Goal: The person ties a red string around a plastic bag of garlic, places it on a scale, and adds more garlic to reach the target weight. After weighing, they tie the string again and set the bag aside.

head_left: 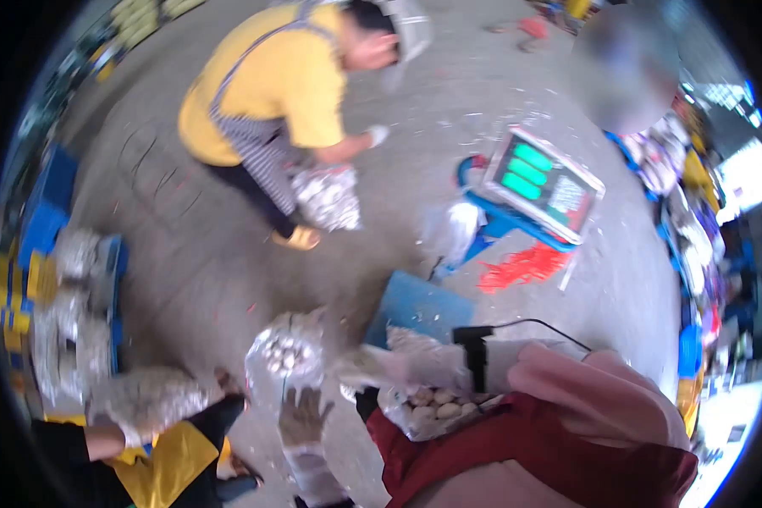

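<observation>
My left hand (pixel 303 416), in a pale glove, is held out with its fingers spread and nothing in them. Just beyond it stands an open clear plastic bag (pixel 286 351) with small round white pieces inside. My right hand (pixel 360 366) is smeared by motion at the end of a pale sleeve, so its fingers do not show clearly. Close to it, against my red apron (pixel 516 440), another clear bag (pixel 423 427) holds larger round pale pieces that look like mushrooms or bulbs.
A blue scale platform (pixel 415 309) lies ahead, with its lit display (pixel 543 182) and red strips (pixel 525 269) beyond. A person in a yellow shirt (pixel 271 85) bends beside a filled bag (pixel 326 196). Another person's hand (pixel 131 433) touches a bag (pixel 152 398) at left.
</observation>
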A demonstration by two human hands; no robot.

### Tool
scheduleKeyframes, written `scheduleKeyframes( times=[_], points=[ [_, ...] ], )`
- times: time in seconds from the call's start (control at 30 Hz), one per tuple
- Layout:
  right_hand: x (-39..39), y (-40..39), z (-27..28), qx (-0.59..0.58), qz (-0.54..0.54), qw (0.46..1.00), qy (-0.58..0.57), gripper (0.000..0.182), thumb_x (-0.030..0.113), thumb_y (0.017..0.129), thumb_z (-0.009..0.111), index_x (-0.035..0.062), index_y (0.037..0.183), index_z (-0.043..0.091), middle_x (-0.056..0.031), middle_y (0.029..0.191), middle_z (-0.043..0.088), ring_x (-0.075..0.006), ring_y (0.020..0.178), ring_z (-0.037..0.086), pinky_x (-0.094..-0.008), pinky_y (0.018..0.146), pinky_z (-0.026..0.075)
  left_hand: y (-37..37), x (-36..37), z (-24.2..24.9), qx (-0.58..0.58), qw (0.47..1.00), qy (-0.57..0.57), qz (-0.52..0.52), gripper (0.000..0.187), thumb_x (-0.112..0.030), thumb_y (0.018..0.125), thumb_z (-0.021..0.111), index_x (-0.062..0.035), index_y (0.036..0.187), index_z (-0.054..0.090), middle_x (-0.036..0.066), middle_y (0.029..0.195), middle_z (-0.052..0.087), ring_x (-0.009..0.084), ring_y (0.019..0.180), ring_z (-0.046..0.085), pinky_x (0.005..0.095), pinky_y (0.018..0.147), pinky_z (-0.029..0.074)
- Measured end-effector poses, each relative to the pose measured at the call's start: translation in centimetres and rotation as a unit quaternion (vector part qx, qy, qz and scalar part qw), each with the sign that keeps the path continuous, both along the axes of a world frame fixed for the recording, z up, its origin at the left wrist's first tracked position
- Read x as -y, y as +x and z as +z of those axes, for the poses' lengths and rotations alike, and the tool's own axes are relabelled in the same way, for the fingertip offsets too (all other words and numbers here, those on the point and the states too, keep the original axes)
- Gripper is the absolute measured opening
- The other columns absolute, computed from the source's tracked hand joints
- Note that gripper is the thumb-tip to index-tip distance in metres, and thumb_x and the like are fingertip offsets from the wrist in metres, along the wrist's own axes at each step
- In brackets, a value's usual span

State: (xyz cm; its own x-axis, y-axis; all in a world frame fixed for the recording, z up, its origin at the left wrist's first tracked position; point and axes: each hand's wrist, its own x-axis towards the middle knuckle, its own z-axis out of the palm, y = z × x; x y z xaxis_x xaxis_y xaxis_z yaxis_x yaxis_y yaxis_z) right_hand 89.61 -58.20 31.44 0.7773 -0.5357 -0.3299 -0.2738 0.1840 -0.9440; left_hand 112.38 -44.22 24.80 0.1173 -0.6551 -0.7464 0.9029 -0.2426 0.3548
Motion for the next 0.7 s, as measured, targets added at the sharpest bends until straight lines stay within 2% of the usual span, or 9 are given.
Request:
scheduleKeyframes(
  times=[0.23, 0.33, 0.37, 0.4, 0.47, 0.57, 0.6, 0.63, 0.7],
  points=[
    [-8.7, -15.9, 4.3, 0.010, 0.028, 0.996, -0.083, 0.023, 0.023, 0.091, 0.054, 0.0048, 0.101, 0.064, -0.0107, 0.097, 0.066, -0.0229, 0.090, 0.060, -0.0335, 0.085, 0.046, -6.5, -7.8, -7.8, -0.008, 0.994, 0.025, -0.106, 0.052, -0.051, 0.091, 0.045, -0.0289, 0.137, 0.039, 0.010, 0.136, 0.048, 0.0346, 0.112, 0.055, 0.0647, 0.088, 0.043],
    [-10.8, -17.0, 4.0, -0.047, 0.010, 0.993, -0.104, 0.017, 0.021, 0.088, 0.056, 0.0055, 0.092, 0.063, -0.0105, 0.094, 0.064, -0.0258, 0.092, 0.059, -0.0346, 0.088, 0.045, -8.2, -10.2, -13.0, -0.451, 0.844, -0.248, -0.149, 0.066, -0.055, 0.087, 0.046, -0.0240, 0.144, 0.031, 0.009, 0.143, 0.040, 0.0354, 0.126, 0.043, 0.0646, 0.099, 0.035],
    [-10.7, -17.3, 3.6, -0.046, 0.008, 0.994, -0.103, 0.017, 0.021, 0.088, 0.056, 0.0055, 0.092, 0.063, -0.0105, 0.094, 0.064, -0.0258, 0.092, 0.059, -0.0346, 0.088, 0.045, -10.6, -9.6, -10.2, -0.218, 0.949, -0.098, -0.208, 0.071, -0.053, 0.085, 0.051, -0.0222, 0.145, 0.029, 0.008, 0.147, 0.031, 0.0353, 0.132, 0.030, 0.0684, 0.098, 0.030],
    [-10.4, -17.3, 3.0, -0.070, 0.053, 0.986, -0.140, 0.018, 0.023, 0.088, 0.056, 0.0071, 0.094, 0.062, -0.0098, 0.096, 0.063, -0.0260, 0.095, 0.059, -0.0358, 0.089, 0.044, -11.0, -9.7, -10.1, -0.149, 0.969, -0.023, -0.198, 0.062, -0.047, 0.087, 0.050, -0.0170, 0.139, 0.035, 0.009, 0.137, 0.038, 0.0315, 0.122, 0.038, 0.0603, 0.094, 0.035],
    [-9.9, -17.7, 2.0, -0.089, 0.144, 0.951, -0.257, 0.023, 0.029, 0.087, 0.054, 0.0110, 0.100, 0.060, -0.0085, 0.100, 0.061, -0.0258, 0.098, 0.057, -0.0383, 0.091, 0.044, -10.6, -9.8, -11.3, -0.064, 0.989, 0.083, -0.107, 0.047, -0.036, 0.091, 0.049, -0.0065, 0.127, 0.047, 0.009, 0.116, 0.053, 0.0238, 0.103, 0.052, 0.0441, 0.087, 0.045],
    [-10.6, -18.0, -1.5, 0.046, 0.022, 0.857, -0.512, 0.029, 0.033, 0.089, 0.051, 0.0169, 0.111, 0.060, -0.0086, 0.109, 0.060, -0.0273, 0.101, 0.057, -0.0400, 0.088, 0.044, -14.8, -5.1, 4.3, 0.319, 0.944, 0.043, -0.077, 0.027, -0.020, 0.095, 0.046, 0.0018, 0.103, 0.060, 0.002, 0.077, 0.060, 0.0139, 0.066, 0.057, 0.0263, 0.067, 0.049],
    [-10.2, -18.5, -1.2, -0.064, 0.044, 0.955, -0.286, 0.028, 0.030, 0.087, 0.053, 0.0130, 0.108, 0.061, -0.0112, 0.106, 0.061, -0.0300, 0.100, 0.057, -0.0382, 0.085, 0.046, -17.1, -3.7, 8.5, 0.279, 0.960, 0.008, 0.001, 0.024, -0.015, 0.095, 0.044, 0.0025, 0.101, 0.061, 0.003, 0.081, 0.062, 0.0154, 0.069, 0.059, 0.0274, 0.067, 0.050],
    [-9.8, -19.0, -0.9, -0.203, 0.021, 0.976, -0.076, 0.028, 0.028, 0.086, 0.056, 0.0091, 0.106, 0.061, -0.0138, 0.104, 0.062, -0.0326, 0.100, 0.058, -0.0364, 0.083, 0.047, -17.3, -5.2, 8.5, 0.258, 0.956, -0.072, -0.119, 0.022, -0.011, 0.095, 0.044, 0.0037, 0.104, 0.059, 0.009, 0.089, 0.065, 0.0180, 0.079, 0.063, 0.0293, 0.072, 0.052],
    [-10.2, -18.3, -2.1, -0.210, 0.028, 0.961, -0.175, 0.029, 0.028, 0.084, 0.057, 0.0101, 0.106, 0.061, -0.0161, 0.105, 0.062, -0.0338, 0.101, 0.058, -0.0376, 0.084, 0.047, -19.6, -6.0, 7.1, 0.314, 0.889, -0.137, -0.304, 0.025, -0.013, 0.094, 0.044, 0.0018, 0.110, 0.057, 0.012, 0.095, 0.065, 0.0245, 0.088, 0.062, 0.0334, 0.076, 0.051]
  ],
)
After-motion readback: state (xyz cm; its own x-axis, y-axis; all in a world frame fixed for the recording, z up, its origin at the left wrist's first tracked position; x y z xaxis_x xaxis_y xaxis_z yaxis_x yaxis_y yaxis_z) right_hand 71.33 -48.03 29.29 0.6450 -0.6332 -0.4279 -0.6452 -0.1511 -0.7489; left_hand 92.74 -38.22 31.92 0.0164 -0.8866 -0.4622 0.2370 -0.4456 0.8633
